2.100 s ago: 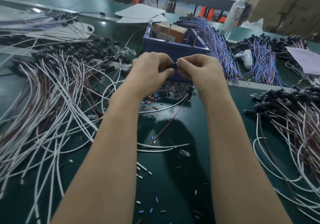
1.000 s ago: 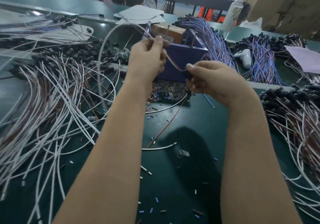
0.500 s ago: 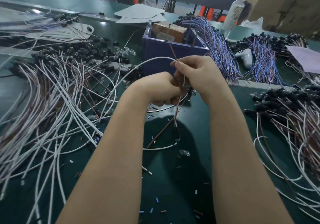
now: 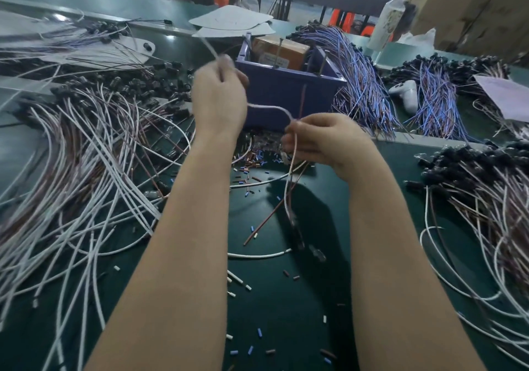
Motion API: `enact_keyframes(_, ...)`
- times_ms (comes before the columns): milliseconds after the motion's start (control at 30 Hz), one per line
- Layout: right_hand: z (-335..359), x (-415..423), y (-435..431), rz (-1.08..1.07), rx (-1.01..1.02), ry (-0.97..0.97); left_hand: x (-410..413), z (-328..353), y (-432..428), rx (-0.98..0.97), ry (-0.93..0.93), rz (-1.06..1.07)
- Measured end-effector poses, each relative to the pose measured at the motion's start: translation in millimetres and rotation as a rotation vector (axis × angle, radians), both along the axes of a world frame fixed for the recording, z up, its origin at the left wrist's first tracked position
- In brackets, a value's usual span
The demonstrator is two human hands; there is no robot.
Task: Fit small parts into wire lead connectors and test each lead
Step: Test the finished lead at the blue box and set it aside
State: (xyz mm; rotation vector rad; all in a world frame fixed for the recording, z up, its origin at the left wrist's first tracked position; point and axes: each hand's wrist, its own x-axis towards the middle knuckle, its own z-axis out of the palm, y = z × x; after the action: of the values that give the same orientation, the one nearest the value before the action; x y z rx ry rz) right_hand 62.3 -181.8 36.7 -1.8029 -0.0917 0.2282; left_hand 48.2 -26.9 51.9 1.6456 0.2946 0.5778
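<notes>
Right now your left hand (image 4: 219, 98) is up just in front of the left corner of the purple bin (image 4: 286, 90), and it looks blurry. Its fingers are curled, and they pinch a thin white wire lead (image 4: 269, 107) near the top of your fist. The lead bends across the front of the bin to your right hand (image 4: 323, 141), which is lower down and just in front of the bin's front wall. Your right fingers are curled round the lead too, and the rest of it hangs down from that hand toward you. The hanging end is too blurry to tell what is on it. Your two hands are near each other but do not touch. A heap of small parts (image 4: 253, 158) lies at the foot of the bin's front wall, just beside your right hand. A brown box (image 4: 282, 50) sits inside the bin. To the left of the bin is a big spread of white and brown wires (image 4: 86, 147) with black ends. Touching the bin's right side is a bunch of blue wires (image 4: 360, 84). Farther right of the bin lies a white controller (image 4: 406, 95). Behind the bin and to its right stands a white bottle (image 4: 389, 15). Everything rests on the green table (image 4: 286, 313), with tiny bits scattered on it in front of the bin.
</notes>
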Motion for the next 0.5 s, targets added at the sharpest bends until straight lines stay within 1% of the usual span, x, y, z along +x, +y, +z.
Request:
enact_keyframes(67, -4.7, 7.4, 2.6, -0.162, 0.112, -0.101, -0.1, -4.0, -6.7, 0.298, 0.233, -0.2)
enact_keyframes(133, -8.9, 10.5, 10.1, -0.183, 0.191, -0.106, 1.2, -10.9, -14.2, 0.525, 0.413, -0.349)
enact_keyframes(167, -12.0, 10.4, 14.5, -0.171, 0.206, -0.091, 0.6, -14.2, -16.9, 0.58, 0.456, -0.375)
enact_keyframes(233, -17.7, 10.3, 21.1, -0.2, 0.216, -0.086, 0.0, -18.1, -17.5, 0.571, 0.474, -0.364)
enact_keyframes(333, -19.5, 11.8, 23.6, -0.325, 0.187, -0.177, 0.8, -19.6, -12.8, 0.522, 0.387, -0.285)
enact_keyframes(400, -18.5, 12.3, 22.3, -0.394, 0.174, -0.216, 0.6, -18.0, -12.8, 0.493, 0.345, -0.291)
enact_keyframes(500, -17.2, 12.2, 20.1, -0.432, 0.241, -0.187, 1.1, -16.3, -15.6, 0.473, 0.309, -0.325)
